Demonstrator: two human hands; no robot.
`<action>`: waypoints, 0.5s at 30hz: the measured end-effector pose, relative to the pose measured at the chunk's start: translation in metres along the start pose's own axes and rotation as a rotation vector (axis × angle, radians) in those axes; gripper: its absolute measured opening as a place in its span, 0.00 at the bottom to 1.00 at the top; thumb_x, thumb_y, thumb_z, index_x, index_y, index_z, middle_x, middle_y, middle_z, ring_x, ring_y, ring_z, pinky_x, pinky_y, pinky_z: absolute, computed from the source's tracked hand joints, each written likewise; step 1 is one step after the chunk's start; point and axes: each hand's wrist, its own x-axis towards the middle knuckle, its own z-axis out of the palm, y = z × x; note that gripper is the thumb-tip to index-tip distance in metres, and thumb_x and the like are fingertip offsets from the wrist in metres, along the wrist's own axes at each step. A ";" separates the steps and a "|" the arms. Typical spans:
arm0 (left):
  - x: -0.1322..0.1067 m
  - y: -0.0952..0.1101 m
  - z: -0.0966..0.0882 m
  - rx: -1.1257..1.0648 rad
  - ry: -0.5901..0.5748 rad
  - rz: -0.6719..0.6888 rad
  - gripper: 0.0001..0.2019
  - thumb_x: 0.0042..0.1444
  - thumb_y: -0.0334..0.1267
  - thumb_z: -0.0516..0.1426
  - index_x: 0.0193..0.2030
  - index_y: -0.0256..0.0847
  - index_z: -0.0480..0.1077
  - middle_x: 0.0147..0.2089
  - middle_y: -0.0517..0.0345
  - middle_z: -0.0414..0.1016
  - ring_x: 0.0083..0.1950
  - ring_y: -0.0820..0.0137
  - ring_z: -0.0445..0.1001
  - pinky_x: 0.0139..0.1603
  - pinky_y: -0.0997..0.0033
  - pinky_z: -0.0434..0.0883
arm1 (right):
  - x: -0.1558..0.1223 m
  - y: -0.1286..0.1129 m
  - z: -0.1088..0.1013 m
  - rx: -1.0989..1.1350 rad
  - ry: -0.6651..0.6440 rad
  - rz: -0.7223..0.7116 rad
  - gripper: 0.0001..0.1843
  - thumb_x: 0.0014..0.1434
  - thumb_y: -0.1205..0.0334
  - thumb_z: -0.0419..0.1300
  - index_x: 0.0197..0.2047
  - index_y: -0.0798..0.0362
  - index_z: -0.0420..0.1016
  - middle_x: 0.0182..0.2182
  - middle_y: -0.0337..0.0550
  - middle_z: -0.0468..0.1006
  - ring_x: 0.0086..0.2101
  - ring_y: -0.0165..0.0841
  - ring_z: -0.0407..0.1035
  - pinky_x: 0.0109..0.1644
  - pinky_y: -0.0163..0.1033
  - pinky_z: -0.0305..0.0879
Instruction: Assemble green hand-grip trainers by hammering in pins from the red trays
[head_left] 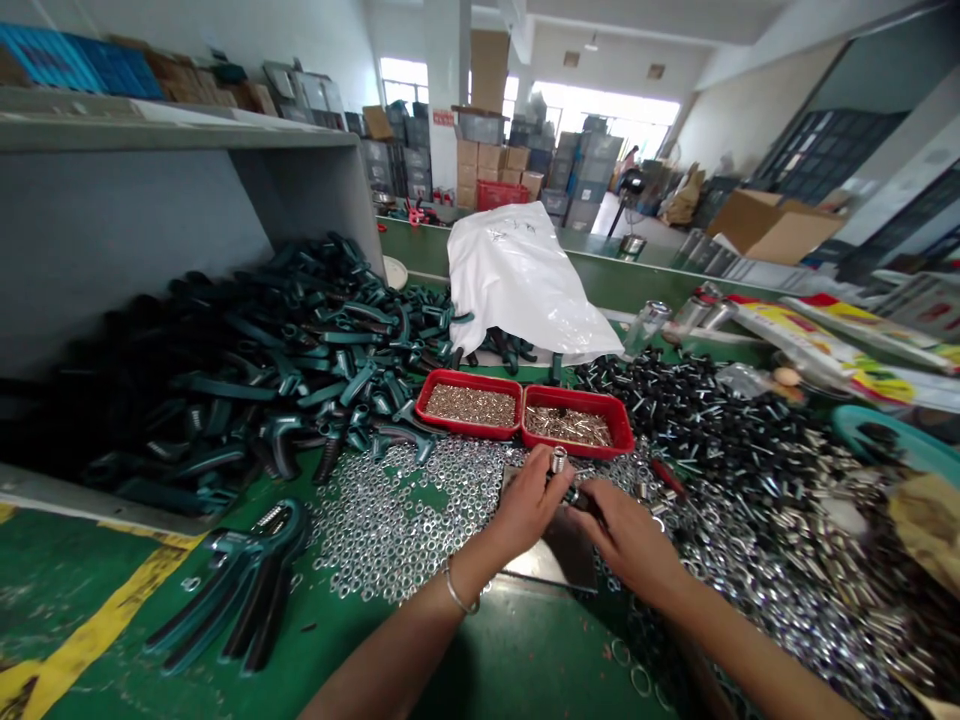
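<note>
My left hand (534,500) is closed near the middle of the bench, with a small metal coil spring (559,459) sticking up at its fingertips. My right hand (626,535) is closed beside it, its fingers around a dark part (589,503) that reaches toward the left hand. Fingers hide most of this part, so its full shape does not show. Both hands are above a flat metal plate (551,562). Silver nuts (405,520) lie spread left of the plate. Just beyond the hands, red trays hold small brass-coloured pieces (471,404) and small pins (568,425).
Assembled teal-and-black hand grips (244,590) lie at the front left. Teal handles (300,350) are heaped in a grey shelf (315,190). A white bag (517,280) stands behind the trays. Black-headed screws (675,410) and metal sleeves (810,540) cover the right side.
</note>
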 end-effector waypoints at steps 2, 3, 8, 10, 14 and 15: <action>-0.001 0.001 0.001 0.045 -0.027 0.044 0.12 0.69 0.44 0.45 0.46 0.41 0.65 0.46 0.52 0.67 0.51 0.64 0.66 0.56 0.63 0.64 | -0.003 0.002 0.003 0.190 -0.176 0.096 0.27 0.65 0.36 0.47 0.35 0.51 0.70 0.20 0.36 0.68 0.18 0.30 0.62 0.22 0.36 0.64; -0.001 0.002 0.001 0.074 -0.047 0.069 0.12 0.69 0.44 0.45 0.46 0.41 0.64 0.46 0.52 0.66 0.51 0.64 0.66 0.57 0.63 0.63 | -0.004 0.003 0.004 0.278 -0.262 0.156 0.30 0.66 0.36 0.42 0.34 0.52 0.69 0.17 0.34 0.65 0.14 0.28 0.58 0.19 0.35 0.61; -0.002 -0.005 0.008 0.061 -0.007 -0.045 0.12 0.69 0.46 0.46 0.43 0.41 0.63 0.42 0.55 0.67 0.46 0.66 0.67 0.51 0.65 0.66 | -0.006 0.004 0.004 0.220 0.022 0.049 0.21 0.60 0.44 0.60 0.49 0.50 0.69 0.35 0.43 0.76 0.31 0.35 0.73 0.38 0.42 0.72; -0.003 -0.009 0.011 0.027 0.052 -0.131 0.12 0.69 0.46 0.45 0.42 0.42 0.62 0.40 0.57 0.67 0.43 0.67 0.68 0.48 0.66 0.66 | -0.006 0.004 0.008 0.085 0.206 -0.074 0.20 0.56 0.48 0.66 0.48 0.48 0.71 0.42 0.45 0.76 0.41 0.38 0.72 0.49 0.45 0.69; -0.005 -0.005 0.011 0.176 0.078 -0.071 0.12 0.69 0.45 0.45 0.43 0.41 0.62 0.43 0.54 0.66 0.46 0.66 0.67 0.53 0.63 0.65 | -0.011 0.001 0.023 0.451 0.134 0.140 0.16 0.61 0.45 0.60 0.37 0.50 0.68 0.28 0.38 0.71 0.25 0.30 0.66 0.32 0.37 0.66; -0.005 -0.002 0.009 0.226 0.048 -0.033 0.12 0.68 0.44 0.45 0.44 0.40 0.62 0.45 0.52 0.66 0.48 0.66 0.67 0.55 0.63 0.65 | -0.013 0.001 0.026 0.599 0.075 0.227 0.17 0.62 0.45 0.59 0.37 0.50 0.66 0.26 0.36 0.69 0.22 0.27 0.62 0.27 0.34 0.62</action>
